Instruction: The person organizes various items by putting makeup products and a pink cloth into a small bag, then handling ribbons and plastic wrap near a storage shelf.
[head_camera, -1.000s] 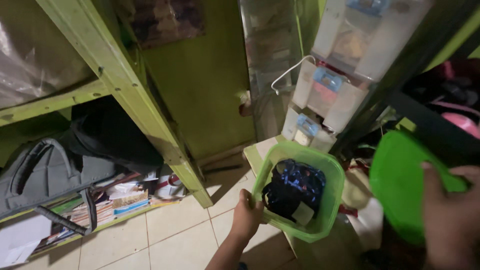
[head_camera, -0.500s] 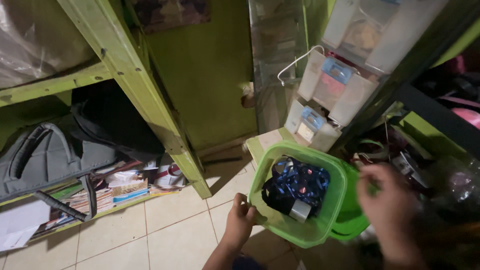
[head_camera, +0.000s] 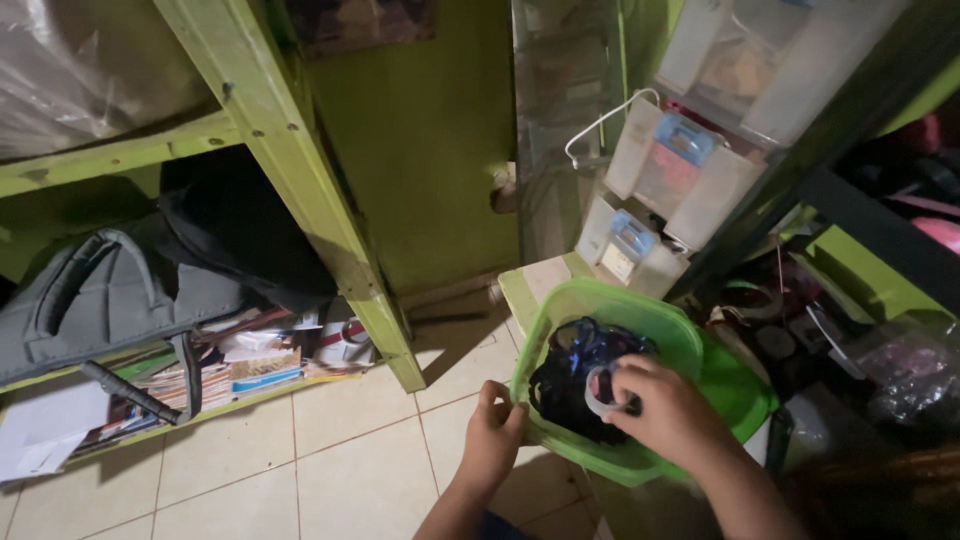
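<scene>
The left hand (head_camera: 492, 432) grips the rim of the green tub (head_camera: 668, 330) near the floor while the right hand (head_camera: 668, 415) pinches a tape roll (head_camera: 603, 392) inside, probably light, stiff, best held by its ring.

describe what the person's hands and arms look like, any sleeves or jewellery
Both hands are bare: the left hand and right hand show no gloves, and no rings or watch can be made out in the dim light. Both forearms are uncovered as far as the frame shows, with no sleeves in view. A dark scrap near the left elbow is too unclear to identify.
</scene>
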